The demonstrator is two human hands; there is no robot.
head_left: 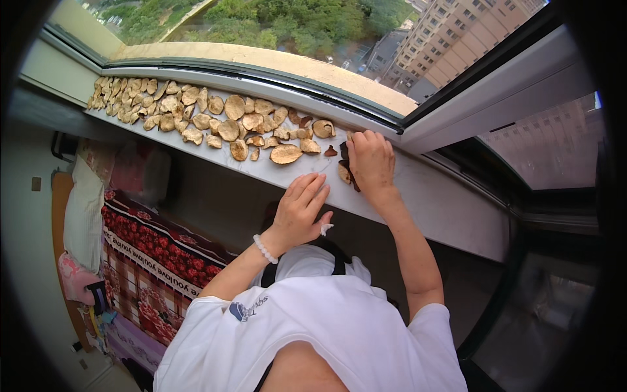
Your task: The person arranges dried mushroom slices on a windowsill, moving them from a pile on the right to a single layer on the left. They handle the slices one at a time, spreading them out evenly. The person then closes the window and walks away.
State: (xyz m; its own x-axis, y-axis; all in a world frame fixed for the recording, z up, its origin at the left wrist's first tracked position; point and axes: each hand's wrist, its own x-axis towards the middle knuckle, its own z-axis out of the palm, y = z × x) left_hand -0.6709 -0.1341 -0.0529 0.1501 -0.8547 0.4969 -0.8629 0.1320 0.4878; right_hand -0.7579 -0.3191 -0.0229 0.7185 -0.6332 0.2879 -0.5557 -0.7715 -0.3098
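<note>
Right hand (pixel 370 157) at slices (pixel 345 172) (some dark)

I saw daylight come through the window (pixel 294 32), brightening the sill (pixel 444 196); everything beneath lay dim, and straight edges bowed toward a black rim.

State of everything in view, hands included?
Pale slices: spread along windowsill, some overlapping
Small dark piece: lying on sill, untouched
Dark pieces: partly hidden by right hand
Right hand: fingers curled down, grip hidden
Left hand: open, fingers extended
Bracelet: worn, left wrist
Red blanket: spread out
</note>
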